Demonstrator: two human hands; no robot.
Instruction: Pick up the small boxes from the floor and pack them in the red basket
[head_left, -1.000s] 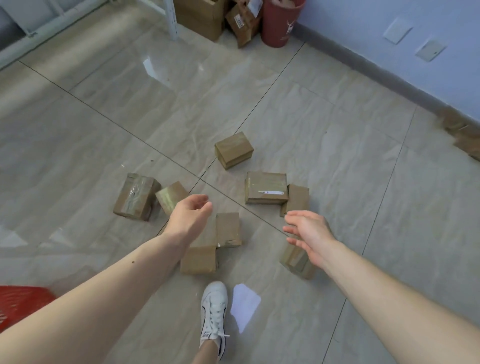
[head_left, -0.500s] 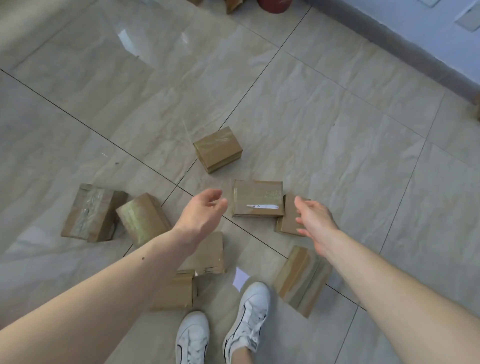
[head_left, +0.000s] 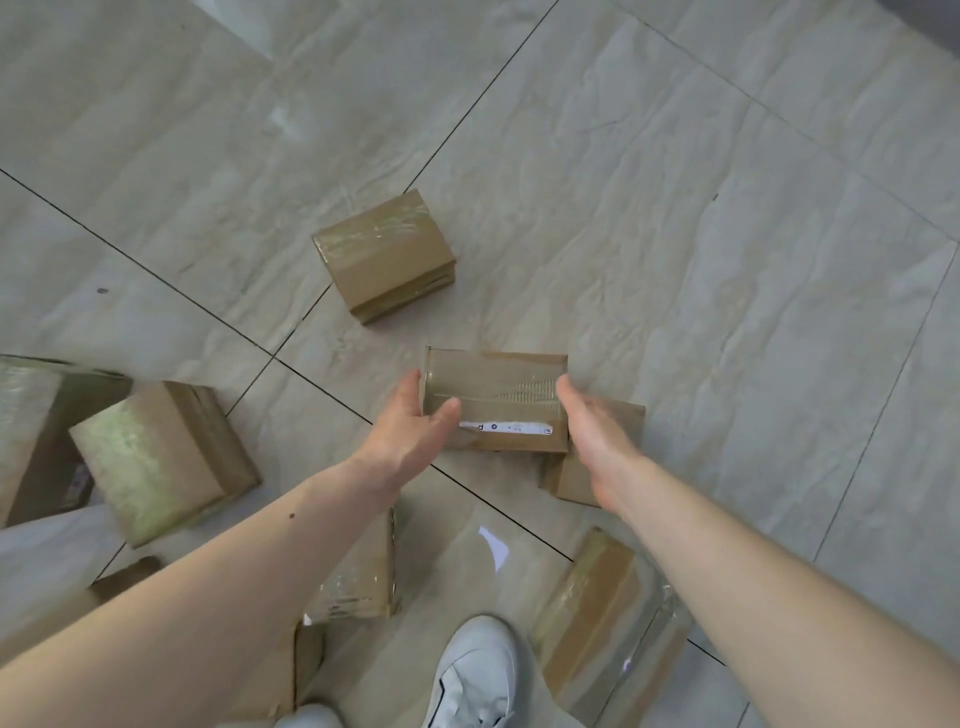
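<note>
Several small brown taped boxes lie on the tiled floor. A flat box with a white label (head_left: 498, 395) lies in the middle. My left hand (head_left: 410, 436) is against its left edge, thumb over the top, fingers apart. My right hand (head_left: 597, 441) is flat along its right edge. The box rests on the floor between both palms. Behind my right hand lies another box (head_left: 626, 421), partly hidden. A box (head_left: 384, 254) sits further away, and one (head_left: 161, 457) lies to the left. The red basket is out of view.
More boxes lie near my feet: one under my left forearm (head_left: 358, 577), one at the lower right (head_left: 592, 603), one at the far left edge (head_left: 31, 431). My white shoe (head_left: 478, 675) stands at the bottom. Bare tile stretches beyond the boxes.
I have bent lower and closer to the floor. Both hands moved forward and down until they flank the labelled box. The basket, the wall and the bin have left the view.
</note>
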